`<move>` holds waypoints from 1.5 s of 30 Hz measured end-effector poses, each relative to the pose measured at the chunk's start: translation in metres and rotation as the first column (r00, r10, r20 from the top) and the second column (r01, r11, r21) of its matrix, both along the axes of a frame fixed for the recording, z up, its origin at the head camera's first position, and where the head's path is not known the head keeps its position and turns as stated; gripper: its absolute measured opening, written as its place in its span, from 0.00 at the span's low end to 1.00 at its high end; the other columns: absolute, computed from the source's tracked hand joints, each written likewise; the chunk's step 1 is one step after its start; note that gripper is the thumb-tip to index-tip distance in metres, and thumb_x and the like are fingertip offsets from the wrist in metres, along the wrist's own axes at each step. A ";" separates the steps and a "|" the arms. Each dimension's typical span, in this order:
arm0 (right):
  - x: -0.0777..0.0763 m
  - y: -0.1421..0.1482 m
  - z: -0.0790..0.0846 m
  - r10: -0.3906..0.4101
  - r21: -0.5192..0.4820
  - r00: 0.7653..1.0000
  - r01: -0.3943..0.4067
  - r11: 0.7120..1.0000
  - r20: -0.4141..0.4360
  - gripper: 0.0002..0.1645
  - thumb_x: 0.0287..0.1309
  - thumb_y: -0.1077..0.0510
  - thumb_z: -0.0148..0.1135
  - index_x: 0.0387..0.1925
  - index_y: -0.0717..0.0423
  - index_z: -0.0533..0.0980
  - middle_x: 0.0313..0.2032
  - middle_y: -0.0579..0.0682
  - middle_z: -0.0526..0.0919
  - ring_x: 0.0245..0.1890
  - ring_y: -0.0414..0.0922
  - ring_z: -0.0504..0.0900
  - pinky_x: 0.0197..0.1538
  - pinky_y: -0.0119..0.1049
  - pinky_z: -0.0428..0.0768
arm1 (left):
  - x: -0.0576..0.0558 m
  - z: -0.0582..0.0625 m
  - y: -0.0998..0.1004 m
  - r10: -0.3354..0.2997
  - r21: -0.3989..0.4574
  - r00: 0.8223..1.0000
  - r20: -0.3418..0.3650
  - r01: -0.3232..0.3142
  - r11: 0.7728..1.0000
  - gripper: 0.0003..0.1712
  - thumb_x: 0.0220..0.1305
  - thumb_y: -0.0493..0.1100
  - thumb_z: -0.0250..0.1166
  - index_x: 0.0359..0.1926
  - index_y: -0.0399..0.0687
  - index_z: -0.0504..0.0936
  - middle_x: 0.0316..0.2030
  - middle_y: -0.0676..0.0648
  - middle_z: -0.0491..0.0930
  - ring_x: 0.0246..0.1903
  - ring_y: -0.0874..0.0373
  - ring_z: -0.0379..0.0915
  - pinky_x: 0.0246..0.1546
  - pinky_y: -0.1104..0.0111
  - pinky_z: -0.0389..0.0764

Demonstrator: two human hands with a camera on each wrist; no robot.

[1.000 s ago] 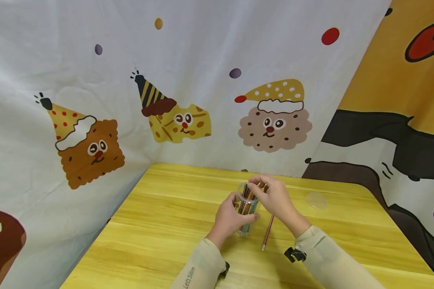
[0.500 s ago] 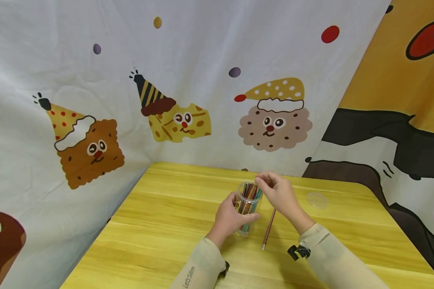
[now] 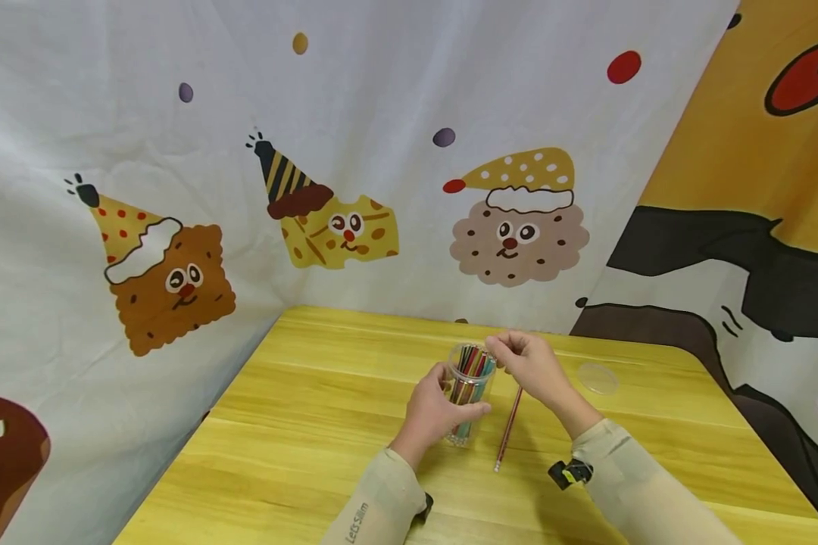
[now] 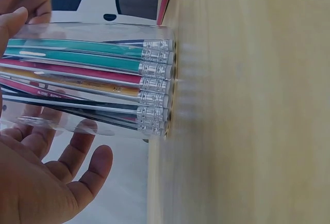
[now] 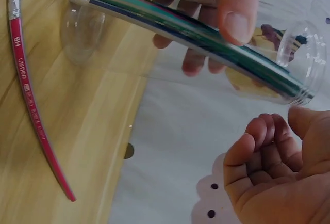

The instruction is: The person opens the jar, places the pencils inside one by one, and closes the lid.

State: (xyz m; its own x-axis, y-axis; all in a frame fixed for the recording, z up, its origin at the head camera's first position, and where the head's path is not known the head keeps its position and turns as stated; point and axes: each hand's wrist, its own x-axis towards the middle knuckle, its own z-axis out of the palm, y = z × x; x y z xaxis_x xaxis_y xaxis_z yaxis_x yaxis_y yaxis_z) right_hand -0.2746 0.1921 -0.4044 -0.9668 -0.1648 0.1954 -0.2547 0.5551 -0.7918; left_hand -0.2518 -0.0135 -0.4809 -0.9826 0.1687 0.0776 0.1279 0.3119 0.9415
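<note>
My left hand [image 3: 436, 412] grips a clear plastic jar [image 4: 56, 30] around its side, thumb across the near face. Inside stand several pencils [image 5: 196, 41], teal, red, yellow and black, with metal ferrules and erasers at the bottom. They lean toward the rim on my right hand's side. Close by the jar's rim is my right hand [image 3: 528, 367], its fingers loosely bent; no object shows between them in the right wrist view. Its thumb tip is right by the rim; whether it touches is unclear. A red HB pencil [image 3: 508, 430] lies on the table beside the jar.
A clear round lid [image 3: 597, 378] lies on the wood-grain table [image 3: 300, 424], right of the jar. Behind the table hangs a white cloth [image 3: 382, 91] printed with cartoon biscuits and cheese.
My right hand has drawn back from over the jar's mouth to the right of its rim, uncovering the pencil tips. My left hand keeps its grip on the jar.
</note>
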 end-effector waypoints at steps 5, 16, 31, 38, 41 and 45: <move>-0.012 0.001 -0.017 -0.055 0.166 0.998 0.054 0.985 0.005 0.15 0.78 0.52 0.62 0.55 0.58 0.84 0.46 0.57 0.89 0.43 0.51 0.87 0.44 0.45 0.87 | -0.001 0.000 0.001 0.000 -0.006 1.000 0.006 0.000 1.000 0.42 0.50 0.65 0.85 0.61 0.59 0.77 0.54 0.53 0.83 0.45 0.59 0.81 0.44 0.58 0.86; -0.040 0.004 -0.050 -0.019 0.466 0.997 -0.017 0.884 0.071 0.37 0.70 0.61 0.65 0.78 0.58 0.67 0.73 0.72 0.71 0.67 0.71 0.77 0.66 0.68 0.78 | -0.001 -0.001 0.001 -0.002 -0.002 1.000 0.003 0.002 1.000 0.41 0.51 0.61 0.86 0.62 0.57 0.77 0.54 0.51 0.83 0.46 0.57 0.81 0.45 0.56 0.86; -0.043 0.008 -0.067 0.008 0.446 0.987 -0.079 0.892 0.158 0.35 0.78 0.51 0.61 0.75 0.67 0.68 0.71 0.72 0.75 0.71 0.72 0.73 0.72 0.69 0.72 | -0.001 -0.001 0.002 0.007 -0.006 1.000 -0.005 -0.007 1.000 0.42 0.51 0.62 0.86 0.63 0.57 0.77 0.56 0.50 0.83 0.48 0.56 0.82 0.46 0.55 0.87; -0.044 0.009 -0.075 0.028 0.439 0.988 -0.093 0.894 0.152 0.35 0.75 0.55 0.65 0.74 0.67 0.69 0.70 0.71 0.76 0.71 0.71 0.74 0.72 0.69 0.72 | 0.000 0.000 0.002 0.012 0.008 1.000 0.000 -0.012 1.000 0.40 0.51 0.60 0.86 0.61 0.56 0.78 0.55 0.50 0.84 0.48 0.55 0.82 0.46 0.54 0.88; -0.045 0.011 -0.078 0.023 0.453 0.987 -0.092 0.887 0.157 0.35 0.75 0.53 0.64 0.75 0.67 0.68 0.69 0.71 0.76 0.70 0.71 0.75 0.71 0.68 0.74 | 0.000 0.001 0.002 0.011 0.010 1.000 0.001 -0.011 1.000 0.40 0.51 0.60 0.86 0.61 0.56 0.78 0.55 0.49 0.84 0.48 0.56 0.82 0.45 0.55 0.88; -0.048 0.019 -0.080 -0.008 0.457 0.987 -0.067 0.887 0.160 0.37 0.76 0.48 0.63 0.75 0.66 0.68 0.69 0.72 0.76 0.69 0.70 0.77 0.69 0.67 0.76 | 0.000 0.001 0.002 0.009 0.013 1.000 -0.005 -0.009 1.000 0.39 0.52 0.58 0.86 0.61 0.55 0.78 0.55 0.49 0.84 0.47 0.56 0.82 0.45 0.55 0.87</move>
